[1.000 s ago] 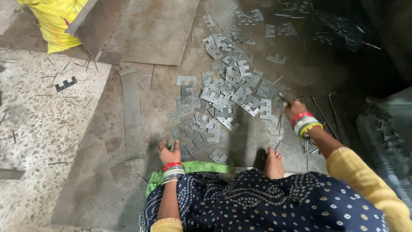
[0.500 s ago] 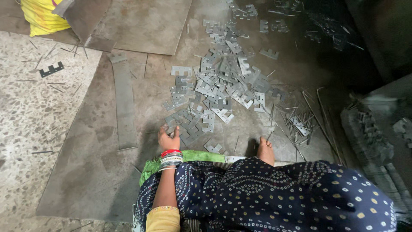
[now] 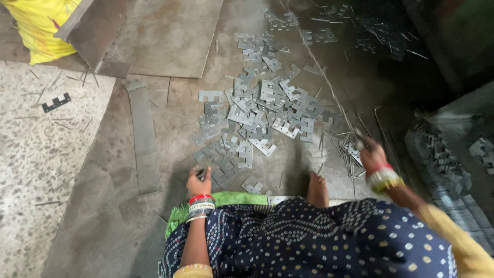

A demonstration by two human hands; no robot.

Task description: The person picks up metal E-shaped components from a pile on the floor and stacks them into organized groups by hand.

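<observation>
Worn grey metal floor sheets (image 3: 170, 41) carry a heap of flat notched steel plates (image 3: 257, 110) at twelve o'clock from the left hand (image 3: 198, 181), fingers pinching one plate, while the blurred right hand (image 3: 371, 155) grips thin rods.
</observation>
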